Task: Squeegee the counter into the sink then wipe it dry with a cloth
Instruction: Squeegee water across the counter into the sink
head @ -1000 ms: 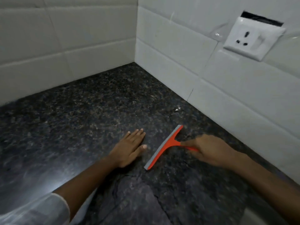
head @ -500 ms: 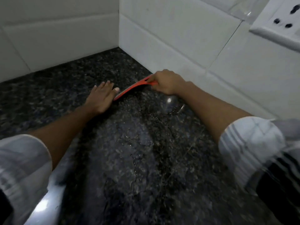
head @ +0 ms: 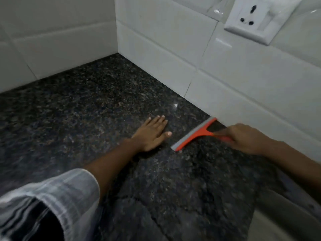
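Note:
An orange squeegee (head: 194,134) with a grey rubber blade lies blade-down on the dark speckled granite counter (head: 86,110), its far end touching the foot of the white tiled wall. My right hand (head: 246,138) is closed around its orange handle. My left hand (head: 152,134) rests flat on the counter, fingers apart, just left of the blade's near end. No cloth is in view. A pale grey edge (head: 284,211) at the lower right may be the sink's rim; I cannot tell.
White tiled walls (head: 165,54) meet in a corner behind the counter. A white power socket (head: 257,18) sits on the right wall above the squeegee. My left sleeve (head: 52,197) fills the lower left.
The squeegee and my right hand have come back from deep in the corner toward me along the right wall. My left hand stays flat on the counter beside the blade.

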